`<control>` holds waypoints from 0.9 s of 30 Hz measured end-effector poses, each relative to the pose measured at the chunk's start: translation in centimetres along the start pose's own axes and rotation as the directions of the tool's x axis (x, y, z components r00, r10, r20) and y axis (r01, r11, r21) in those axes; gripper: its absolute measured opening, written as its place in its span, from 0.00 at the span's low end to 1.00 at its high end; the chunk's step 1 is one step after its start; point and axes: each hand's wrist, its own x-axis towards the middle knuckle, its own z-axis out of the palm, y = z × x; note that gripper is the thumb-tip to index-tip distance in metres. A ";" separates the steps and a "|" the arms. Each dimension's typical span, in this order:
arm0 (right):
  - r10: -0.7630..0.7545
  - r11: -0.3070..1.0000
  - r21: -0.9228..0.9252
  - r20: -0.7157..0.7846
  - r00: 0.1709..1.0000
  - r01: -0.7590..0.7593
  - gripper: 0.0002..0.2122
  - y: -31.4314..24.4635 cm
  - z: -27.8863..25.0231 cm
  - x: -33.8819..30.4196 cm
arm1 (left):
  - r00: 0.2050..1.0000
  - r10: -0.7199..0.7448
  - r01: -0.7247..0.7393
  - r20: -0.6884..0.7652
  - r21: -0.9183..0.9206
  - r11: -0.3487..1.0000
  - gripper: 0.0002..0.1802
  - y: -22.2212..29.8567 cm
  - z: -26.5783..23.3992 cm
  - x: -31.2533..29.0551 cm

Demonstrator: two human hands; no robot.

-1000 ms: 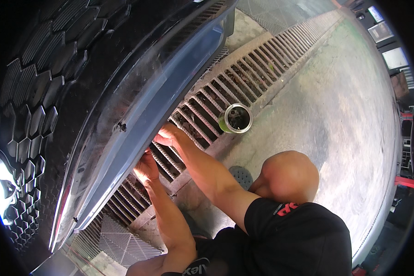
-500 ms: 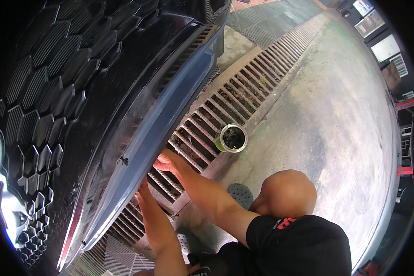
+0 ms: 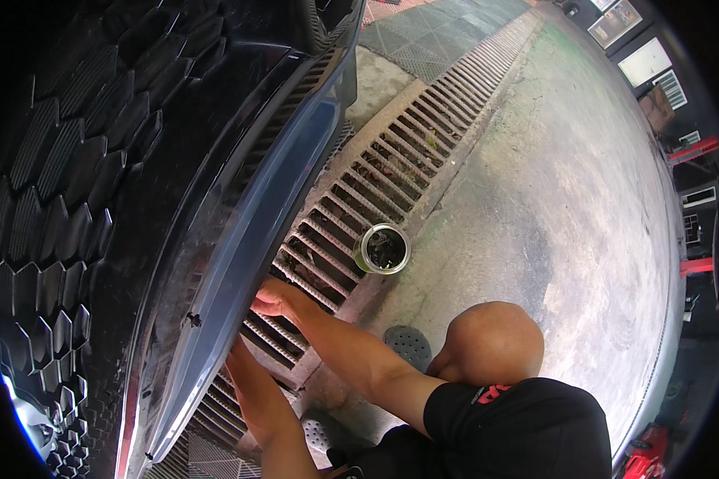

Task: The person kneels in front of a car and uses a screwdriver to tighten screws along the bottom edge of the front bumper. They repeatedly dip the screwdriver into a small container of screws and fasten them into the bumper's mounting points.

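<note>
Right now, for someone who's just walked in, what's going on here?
A person is reaching barehanded to the lower edge of a blue-grey strip on a black vehicle bumper. The right hand is at that edge, fingertips partly hidden. The left forearm runs beneath it, its hand out of sight. What the hands hold can't be seen. An open metal-rimmed cup stands by the floor grate.
</note>
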 end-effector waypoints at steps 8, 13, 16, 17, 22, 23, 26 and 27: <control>0.033 0.993 -0.117 0.066 0.997 -0.025 0.11 0.1 0.6 0.5 | 0.978 0.027 -0.025 -0.208 0.014 1.000 0.20 -1.7 0.0 -3.4; -0.001 0.983 -0.183 0.058 0.998 0.012 0.11 1.0 -1.1 0.9 | 0.978 0.061 -0.027 -0.200 0.167 0.986 0.11 -3.1 4.6 -5.4; 0.033 0.964 -0.265 -0.010 0.999 -0.035 0.07 -0.8 -4.0 0.7 | 0.935 0.039 0.070 -0.351 0.292 0.954 0.08 -5.9 9.8 -8.0; 0.067 0.961 -0.266 -0.036 0.997 -0.074 0.06 -1.3 -4.0 0.5 | 0.938 0.021 0.095 -0.345 0.316 0.944 0.06 -5.9 11.3 -8.7; 0.014 0.966 -0.258 -0.045 0.999 -0.025 0.11 0.5 -0.1 0.1 | 0.902 0.252 -0.041 -0.351 0.511 0.859 0.08 -4.6 15.7 -9.2; -0.025 0.968 -0.251 -0.059 0.998 0.010 0.11 0.1 -1.0 0.0 | 0.895 0.248 -0.038 -0.371 0.491 0.870 0.09 -5.2 16.6 -8.9; 0.070 0.981 -0.180 -0.008 0.998 -0.070 0.10 1.2 0.4 -0.1 | 0.852 0.291 -0.043 -0.435 0.496 0.867 0.09 -4.3 16.0 -9.1; 0.064 0.982 -0.175 -0.032 0.997 -0.069 0.10 0.8 -0.4 -0.1 | 0.852 0.276 -0.034 -0.446 0.479 0.877 0.09 -4.9 16.6 -9.0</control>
